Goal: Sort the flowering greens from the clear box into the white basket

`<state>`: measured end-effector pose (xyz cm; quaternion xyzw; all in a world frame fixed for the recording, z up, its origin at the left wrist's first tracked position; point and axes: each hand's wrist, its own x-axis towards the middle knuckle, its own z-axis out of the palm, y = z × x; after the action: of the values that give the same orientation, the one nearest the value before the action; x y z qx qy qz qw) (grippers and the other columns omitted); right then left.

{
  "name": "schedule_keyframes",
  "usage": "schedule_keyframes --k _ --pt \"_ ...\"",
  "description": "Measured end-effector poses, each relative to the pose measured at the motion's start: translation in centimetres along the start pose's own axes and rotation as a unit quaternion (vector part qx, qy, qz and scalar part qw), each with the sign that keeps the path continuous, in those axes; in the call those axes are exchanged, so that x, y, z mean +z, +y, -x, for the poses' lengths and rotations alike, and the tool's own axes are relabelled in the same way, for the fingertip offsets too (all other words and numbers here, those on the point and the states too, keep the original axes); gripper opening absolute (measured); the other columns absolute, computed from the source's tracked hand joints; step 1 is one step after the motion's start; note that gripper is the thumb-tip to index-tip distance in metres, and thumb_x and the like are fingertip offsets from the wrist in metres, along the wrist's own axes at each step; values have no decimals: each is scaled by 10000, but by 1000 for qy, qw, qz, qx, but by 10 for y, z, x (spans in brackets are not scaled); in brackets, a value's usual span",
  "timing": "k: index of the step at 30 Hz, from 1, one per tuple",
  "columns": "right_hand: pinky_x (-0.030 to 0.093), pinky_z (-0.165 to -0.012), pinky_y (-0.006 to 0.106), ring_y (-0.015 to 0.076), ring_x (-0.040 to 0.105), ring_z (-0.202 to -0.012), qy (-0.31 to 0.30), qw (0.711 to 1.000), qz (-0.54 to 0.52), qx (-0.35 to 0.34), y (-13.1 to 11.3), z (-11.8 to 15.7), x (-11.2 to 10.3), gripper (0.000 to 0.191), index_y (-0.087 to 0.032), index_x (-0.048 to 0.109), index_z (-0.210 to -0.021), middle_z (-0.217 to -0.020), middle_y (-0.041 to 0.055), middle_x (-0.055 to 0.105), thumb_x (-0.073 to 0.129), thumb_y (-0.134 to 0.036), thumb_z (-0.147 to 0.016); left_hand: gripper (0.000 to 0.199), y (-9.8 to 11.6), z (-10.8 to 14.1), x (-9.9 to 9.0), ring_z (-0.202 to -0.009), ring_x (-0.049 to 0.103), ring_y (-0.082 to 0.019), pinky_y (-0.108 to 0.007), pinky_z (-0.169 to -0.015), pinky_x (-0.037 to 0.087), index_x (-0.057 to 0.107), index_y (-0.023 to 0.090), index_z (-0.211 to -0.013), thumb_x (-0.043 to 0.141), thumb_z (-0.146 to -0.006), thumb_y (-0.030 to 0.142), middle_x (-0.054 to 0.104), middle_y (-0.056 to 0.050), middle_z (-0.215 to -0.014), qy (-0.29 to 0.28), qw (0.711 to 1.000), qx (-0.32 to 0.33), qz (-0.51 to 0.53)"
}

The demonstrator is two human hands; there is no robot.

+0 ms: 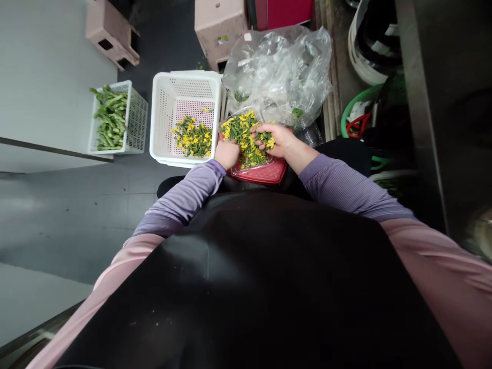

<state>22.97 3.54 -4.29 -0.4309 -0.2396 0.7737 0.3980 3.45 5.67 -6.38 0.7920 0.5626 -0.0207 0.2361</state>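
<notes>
A heap of thin green vegetable pieces tipped with yellow flowers [246, 128] lies on clear plastic, above a red stool or lid-like surface [265, 174] in front of me. My right hand [277, 139] curls around a small bunch of these flowered greens at the heap's right side. At the left edge of the heap is my left hand [227, 154], its fingers bent and closed; whatever they grip is hidden. Just left of it stands a white perforated basket [163, 113], with more of the flowered greens [194, 137] in its lower part.
Behind the heap spreads a crumpled clear plastic bag [277, 72]. A smaller white basket [136, 120] of green pods or stems [111, 118] stands far left. Pink stools [221, 28] are at the back. On the right are a green basket [355, 102] and a metal edge [418, 92].
</notes>
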Motion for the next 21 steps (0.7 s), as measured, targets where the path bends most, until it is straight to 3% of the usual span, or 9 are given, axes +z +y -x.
schedule_keyframes --k 3,7,11,14,16,18,21 --pt "334 -463 222 78 438 -545 -5 1000 15 -1 2 0 -1 162 -171 570 -855 -726 -6 542 696 -227 -769 217 3 -13 19 -995 646 -326 -494 -1065 350 616 129 -577 576 -715 -33 622 -126 -660 -6 997 24 -73" --pt "349 -477 231 70 419 -519 2 1000 4 4 3 -2 -4 155 -169 592 -870 -704 -19 531 700 -207 -766 272 9 -26 28 -1004 647 -333 -465 -1035 347 516 151 -498 581 -604 -91 503 -50 -514 -4 998 -5 58" --pt "325 -432 219 69 399 -498 22 1000 -4 14 4 -6 -7 178 -173 576 -856 -669 -18 539 733 -201 -778 257 12 -22 11 -957 658 -296 -365 -930 411 511 163 -520 589 -600 -69 580 -80 -623 -34 996 -12 83" --pt "324 -420 219 66 388 -476 34 999 12 18 7 -12 -9 231 -182 540 -806 -640 -20 541 769 -179 -778 209 12 -12 -7 -804 645 -211 -284 -802 464 564 169 -579 636 -622 -23 608 -49 -646 -9 990 -15 137" --pt "339 -423 222 67 389 -462 42 998 34 12 12 -15 -9 254 -184 535 -783 -616 -26 538 784 -140 -763 194 12 -4 -17 -631 595 -149 -248 -678 476 566 169 -595 639 -664 3 563 -7 -562 7 965 -78 250" --pt "343 -422 220 74 408 -464 46 997 60 -3 17 -16 -8 256 -181 556 -771 -599 -29 545 794 -96 -733 175 12 5 -22 -485 516 -96 -215 -552 453 565 162 -628 639 -717 31 522 29 -505 9 910 -145 390" --pt "367 -447 219 85 461 -502 47 992 110 -26 26 -13 -4 243 -166 604 -747 -617 -22 589 812 -58 -679 122 14 18 -23 -411 487 -52 -168 -460 431 598 135 -728 692 -768 68 559 44 -519 -3 825 -188 533"
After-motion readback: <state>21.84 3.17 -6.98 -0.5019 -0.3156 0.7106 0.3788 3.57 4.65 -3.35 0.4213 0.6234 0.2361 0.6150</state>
